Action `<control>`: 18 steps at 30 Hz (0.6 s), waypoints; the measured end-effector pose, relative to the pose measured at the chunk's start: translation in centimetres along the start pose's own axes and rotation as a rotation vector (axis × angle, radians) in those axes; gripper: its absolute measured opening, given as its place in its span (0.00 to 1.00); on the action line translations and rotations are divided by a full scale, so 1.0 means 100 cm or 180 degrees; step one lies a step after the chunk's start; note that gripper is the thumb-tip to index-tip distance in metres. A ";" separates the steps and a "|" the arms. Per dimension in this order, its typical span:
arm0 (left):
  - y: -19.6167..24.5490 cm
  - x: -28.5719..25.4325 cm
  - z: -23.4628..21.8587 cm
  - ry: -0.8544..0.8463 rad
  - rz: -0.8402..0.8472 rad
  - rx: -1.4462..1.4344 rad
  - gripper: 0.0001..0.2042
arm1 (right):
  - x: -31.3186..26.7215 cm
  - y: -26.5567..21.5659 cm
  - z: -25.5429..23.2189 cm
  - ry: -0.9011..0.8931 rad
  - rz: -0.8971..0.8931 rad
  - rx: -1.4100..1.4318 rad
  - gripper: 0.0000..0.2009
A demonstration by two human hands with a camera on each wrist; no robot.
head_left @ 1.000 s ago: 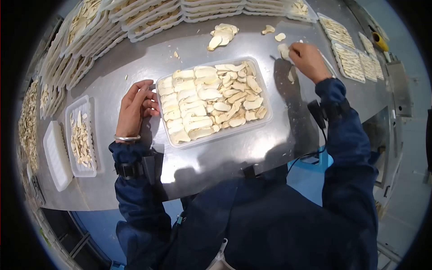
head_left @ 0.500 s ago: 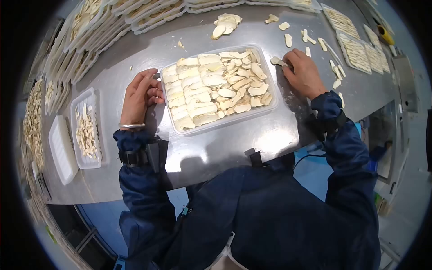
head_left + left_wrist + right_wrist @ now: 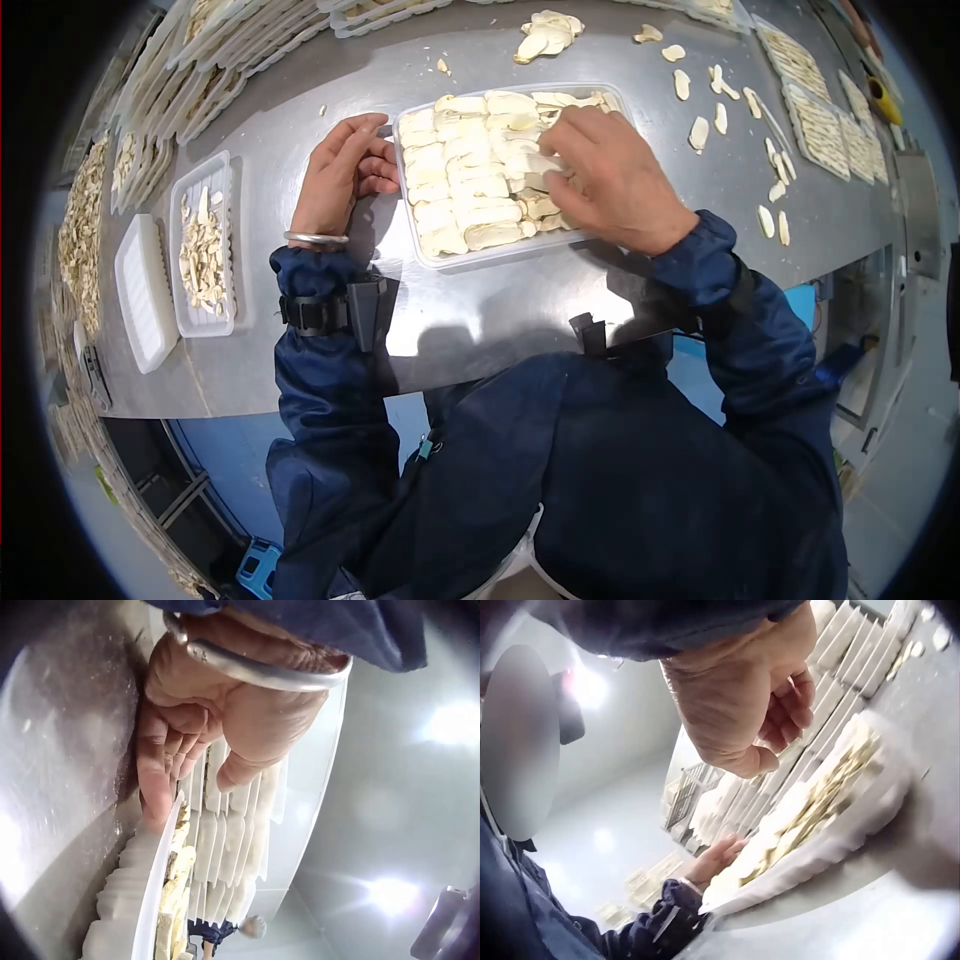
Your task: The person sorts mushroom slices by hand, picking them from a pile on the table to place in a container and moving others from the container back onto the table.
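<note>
A clear plastic tray [image 3: 440,262] of sliced mushrooms stands in front of the person, its left part laid in neat overlapping rows. My left hand [image 3: 345,170] rests beside the tray's left edge, fingers loosely bent; in the left wrist view its fingertips are right at the tray's rim [image 3: 154,900]. Over the right half of the tray, my right hand [image 3: 615,180] pinches a pale mushroom slice [image 3: 540,163] between thumb and fingers, close above the other slices. In the right wrist view the right hand [image 3: 742,705] has curled fingers, and the slice is hidden there.
Loose mushroom slices [image 3: 699,133] lie scattered to the right, with a small pile [image 3: 548,36] behind the tray. Stacked filled trays [image 3: 210,85] line the back left. At left are a tray of small pieces [image 3: 232,250] and a white tray [image 3: 140,290]. Filled trays [image 3: 815,130] stand far right.
My right hand has gone from the loose slices on the right, with a slice in its fingers, to over the tray. My left hand stays at the tray's left edge.
</note>
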State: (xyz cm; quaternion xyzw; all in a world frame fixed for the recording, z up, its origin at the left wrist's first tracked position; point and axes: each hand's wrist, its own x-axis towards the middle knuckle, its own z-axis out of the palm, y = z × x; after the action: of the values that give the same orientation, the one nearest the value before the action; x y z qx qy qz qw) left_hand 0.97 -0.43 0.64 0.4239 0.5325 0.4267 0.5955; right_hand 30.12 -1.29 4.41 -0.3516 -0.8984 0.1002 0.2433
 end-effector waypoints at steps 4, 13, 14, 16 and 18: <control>0.000 0.000 -0.001 -0.0008 0.0010 0.0031 0.16 | 0.005 0.003 0.012 0.0002 -0.0071 -0.0147 0.08; 0.003 -0.002 0.003 0.0082 -0.0014 0.0064 0.16 | 0.004 0.003 0.013 0.0079 -0.0080 -0.0203 0.10; 0.003 -0.003 0.002 0.0091 0.0006 0.0077 0.16 | 0.004 0.001 0.008 0.0108 -0.0035 -0.0194 0.10; 0.001 -0.002 0.000 0.0015 0.0061 0.0057 0.16 | -0.005 0.005 -0.012 0.0309 0.0109 -0.0300 0.10; -0.002 -0.001 0.001 0.0128 0.0073 0.0133 0.16 | -0.024 0.012 -0.037 0.0642 0.0285 -0.0495 0.09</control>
State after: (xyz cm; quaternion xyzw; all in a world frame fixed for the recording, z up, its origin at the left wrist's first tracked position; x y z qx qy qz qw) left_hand 1.06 -0.59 0.53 0.4337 0.5483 0.4307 0.5707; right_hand 34.15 -2.02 6.30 -0.4175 -0.8578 0.0051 0.2997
